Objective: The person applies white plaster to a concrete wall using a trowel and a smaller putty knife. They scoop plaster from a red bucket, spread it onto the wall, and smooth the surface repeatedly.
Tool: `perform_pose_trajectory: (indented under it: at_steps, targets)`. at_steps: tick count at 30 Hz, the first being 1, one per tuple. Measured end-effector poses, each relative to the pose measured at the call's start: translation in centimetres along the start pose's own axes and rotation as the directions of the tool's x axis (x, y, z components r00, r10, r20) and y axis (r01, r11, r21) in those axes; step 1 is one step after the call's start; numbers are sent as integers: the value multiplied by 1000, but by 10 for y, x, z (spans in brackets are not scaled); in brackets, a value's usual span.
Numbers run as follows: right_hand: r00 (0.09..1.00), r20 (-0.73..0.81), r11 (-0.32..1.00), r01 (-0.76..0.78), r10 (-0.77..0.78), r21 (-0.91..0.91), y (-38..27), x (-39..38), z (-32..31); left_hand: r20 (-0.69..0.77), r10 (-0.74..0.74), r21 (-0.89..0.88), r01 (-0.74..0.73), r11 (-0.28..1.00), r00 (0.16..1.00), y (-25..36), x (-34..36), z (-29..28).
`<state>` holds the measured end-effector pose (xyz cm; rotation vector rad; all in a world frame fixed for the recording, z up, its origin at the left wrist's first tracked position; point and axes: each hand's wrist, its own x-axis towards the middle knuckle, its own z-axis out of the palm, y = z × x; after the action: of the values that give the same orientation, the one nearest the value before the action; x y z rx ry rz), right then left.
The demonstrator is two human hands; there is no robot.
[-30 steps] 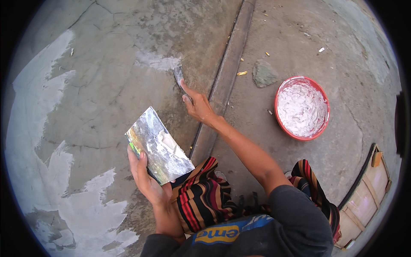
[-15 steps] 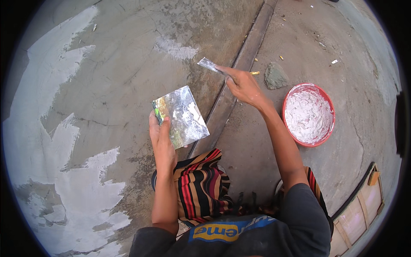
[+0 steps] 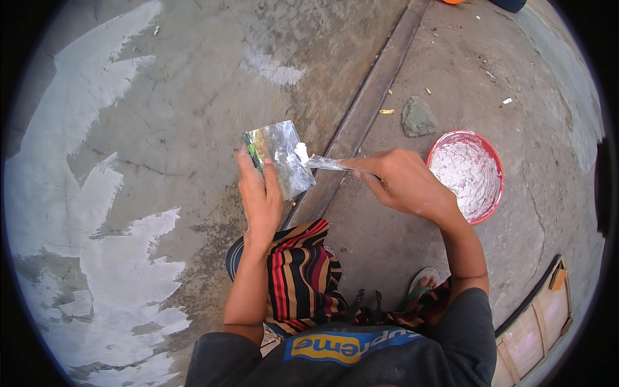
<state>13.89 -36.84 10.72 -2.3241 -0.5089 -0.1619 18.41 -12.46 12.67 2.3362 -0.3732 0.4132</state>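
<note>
My left hand [image 3: 262, 193] grips a flat, square plate [image 3: 276, 155] smeared with white putty, thumb on its face and fingers round its left edge. In my right hand [image 3: 406, 184] is a putty knife [image 3: 324, 163], its blade pointing left. The blade's tip meets the plate's right edge, where a dab of white putty [image 3: 302, 153] sits. Right of that hand stands a red bucket [image 3: 501, 169], its inside coated with thick white putty [image 3: 463, 177].
A grey wall [image 3: 193, 116] with patches of white putty [image 3: 126, 271] fills the left. A dark strip [image 3: 367, 97] divides it from the concrete floor. A stone [image 3: 418, 117] lies near the bucket; a wooden-framed panel [image 3: 538, 322] is at lower right. My sandalled foot [image 3: 425, 281] shows below.
My right hand has swung down and back, bringing the putty knife from above the plate to its right edge. The plate has shifted slightly up and turned a little.
</note>
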Motion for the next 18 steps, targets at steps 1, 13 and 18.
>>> perform_pose_trajectory:
  at_steps: [1, 13, 18]
  targets:
    - [1000, -1, 1000, 9, -9, -14, -1, 0, 1, 12, -14, 2, 14, 1000, 1000, 2, 0, 0]
    - [980, 162, 989, 96, -114, 115, 8, -11, -1, -32, -38, -83, 35, 996, 999, -13, 4, -1]
    - [938, 322, 613, -329, 125, 719, 76, -7, -19, 23, -285, -497, 258, 828, 958, -26, 5, -11]
